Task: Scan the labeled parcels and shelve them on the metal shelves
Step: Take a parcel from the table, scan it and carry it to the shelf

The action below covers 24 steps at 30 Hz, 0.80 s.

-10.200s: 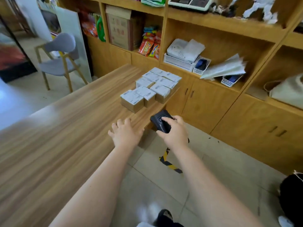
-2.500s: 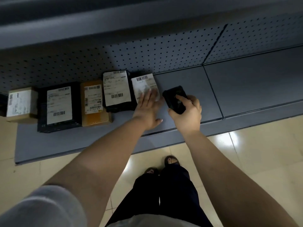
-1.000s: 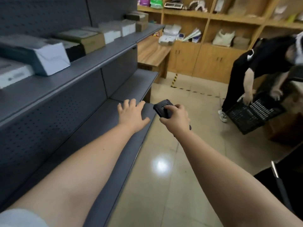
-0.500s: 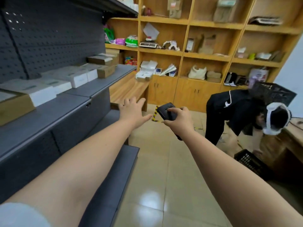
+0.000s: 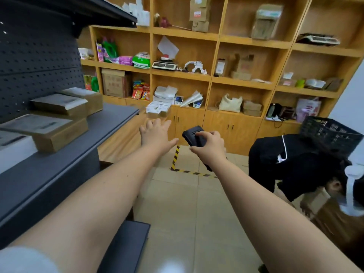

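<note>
Head view. The left hand [image 5: 156, 133] reaches forward with fingers spread, holding nothing. The right hand [image 5: 209, 146] grips a black scanner [image 5: 194, 137], thumb on top. Labeled parcels [image 5: 59, 104] lie on the grey metal shelf [image 5: 59, 164] at left; more small boxes [image 5: 157, 110] sit on the wooden worktop [image 5: 122, 138] ahead.

Both forearms are bare from above the elbow down to the hands, left hand [image 5: 157, 133] and right hand [image 5: 209, 143]. A pale grey-white short sleeve [image 5: 25, 260] (blurred, bottom left corner) covers the left upper arm.
</note>
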Each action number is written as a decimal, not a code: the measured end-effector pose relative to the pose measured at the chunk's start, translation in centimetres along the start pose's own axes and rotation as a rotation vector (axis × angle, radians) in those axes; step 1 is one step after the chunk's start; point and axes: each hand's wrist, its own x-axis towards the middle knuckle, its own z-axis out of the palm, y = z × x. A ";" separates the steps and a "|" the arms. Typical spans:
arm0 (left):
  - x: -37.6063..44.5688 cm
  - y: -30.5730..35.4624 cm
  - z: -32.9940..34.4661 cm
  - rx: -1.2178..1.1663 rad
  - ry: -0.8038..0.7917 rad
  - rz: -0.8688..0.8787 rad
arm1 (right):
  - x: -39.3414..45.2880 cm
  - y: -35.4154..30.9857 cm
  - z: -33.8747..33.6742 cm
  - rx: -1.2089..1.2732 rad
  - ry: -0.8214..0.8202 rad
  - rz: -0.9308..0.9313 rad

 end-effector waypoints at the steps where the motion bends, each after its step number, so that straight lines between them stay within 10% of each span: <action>1: 2.5 0.3 1.0 0.002 0.011 -0.006 | 2.8 0.6 0.4 -0.006 -0.003 -0.012; 24: 52.9 -5.4 27.5 -0.019 -0.044 -0.374 | 60.6 8.7 24.9 0.058 -0.211 -0.203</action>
